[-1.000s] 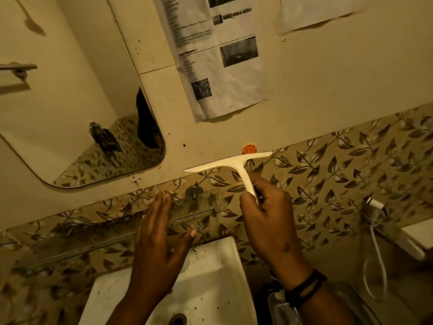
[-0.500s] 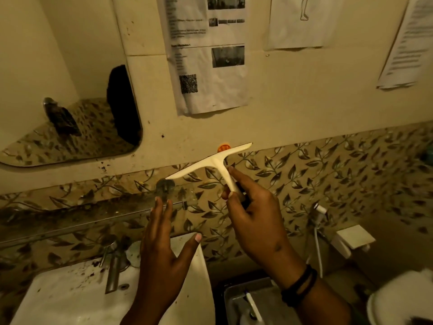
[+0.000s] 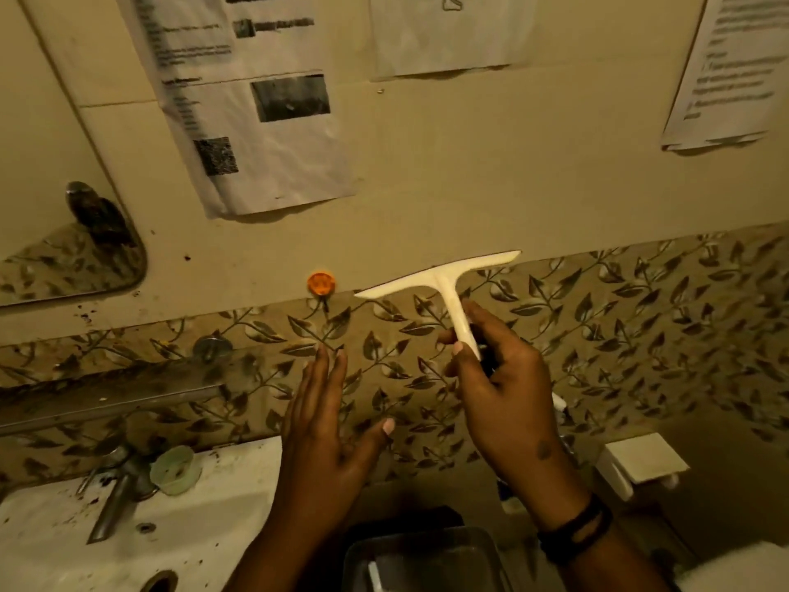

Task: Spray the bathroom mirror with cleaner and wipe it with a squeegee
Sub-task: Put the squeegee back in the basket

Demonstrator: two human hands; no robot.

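The wall (image 3: 491,173) was plain cream above and patterned below with a band of dark leaf-and-vine tiles (image 3: 640,318). Printed paper sheets (image 3: 264,121) hung on the plain part, creased and slightly curled at their lower edges. At the far left the mirror (image 3: 55,232) showed only its rounded lower corner, well apart from both hands. A white sink (image 3: 205,519), speckled with dark spots, sat at the lower left with a dull metal tap (image 3: 115,502) and a pale green round dish (image 3: 175,470) on its rim; whether the dish held anything could not be told.

The right hand (image 3: 508,390) gripped the squeegee (image 3: 448,288), thumb and fingers curled round the lower end of its handle, in front of the tile band to the right of the sink. The squeegee was a cream plastic T: its handle ran up and slightly leftward, and its long blade lay across the top, slanting from lower left to upper right. The left hand (image 3: 324,433) hovered beside it with straight fingers and spread thumb, holding nothing. A small orange round knob (image 3: 321,284) was stuck to the wall just left of the blade.
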